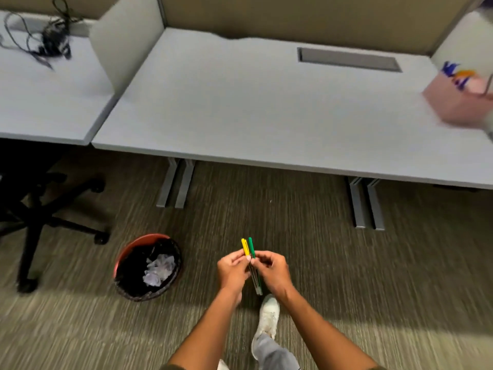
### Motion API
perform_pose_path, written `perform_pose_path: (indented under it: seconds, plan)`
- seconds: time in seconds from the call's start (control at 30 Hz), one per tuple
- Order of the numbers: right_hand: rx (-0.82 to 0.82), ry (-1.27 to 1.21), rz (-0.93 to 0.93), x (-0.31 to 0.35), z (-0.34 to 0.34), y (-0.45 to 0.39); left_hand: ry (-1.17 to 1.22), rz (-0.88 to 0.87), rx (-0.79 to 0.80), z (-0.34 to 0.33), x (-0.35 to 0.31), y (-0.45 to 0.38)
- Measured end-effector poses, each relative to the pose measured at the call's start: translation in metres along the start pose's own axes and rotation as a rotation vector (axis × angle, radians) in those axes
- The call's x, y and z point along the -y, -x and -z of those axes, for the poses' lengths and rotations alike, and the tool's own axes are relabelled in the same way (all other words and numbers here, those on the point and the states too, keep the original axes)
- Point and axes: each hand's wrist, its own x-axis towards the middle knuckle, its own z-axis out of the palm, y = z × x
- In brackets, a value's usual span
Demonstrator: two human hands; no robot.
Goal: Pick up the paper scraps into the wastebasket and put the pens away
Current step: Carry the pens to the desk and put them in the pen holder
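Observation:
Both hands hold two pens together over the carpet in front of me. The yellow-capped pen [244,246] and the green-capped pen [251,247] stand side by side, caps pointing away from me. My left hand [232,271] grips them from the left and my right hand [272,271] from the right. A red wastebasket [125,253] with a black liner stands on the floor to the left, and crumpled paper scraps [158,269] lie inside it. A pink pen holder [458,102] with blue and orange pens stands at the desk's right edge.
The grey desk [266,110] runs across in front, with a cable slot [348,59] near the back and metal legs [177,182] below. A black office chair base [40,220] stands at left. Tangled cables [53,41] lie on the neighbouring desk. My white shoe [268,316] is below the hands.

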Motion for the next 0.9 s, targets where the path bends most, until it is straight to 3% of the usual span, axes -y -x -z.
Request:
perform_pose_path:
  seconds: [0.5, 0.73, 0.9]
  plan:
    - [0.110, -0.151, 0.109, 0.076, 0.127, -0.065, -0.200, -0.183, 0.206, -0.121, -0.103, -0.002]
    - [0.095, -0.175, 0.142, 0.111, 0.212, -0.105, -0.293, -0.277, 0.315, -0.216, -0.137, -0.009]
    - [-0.005, -0.209, 0.164, 0.136, 0.272, -0.122, -0.356, -0.339, 0.454, -0.284, -0.160, -0.013]
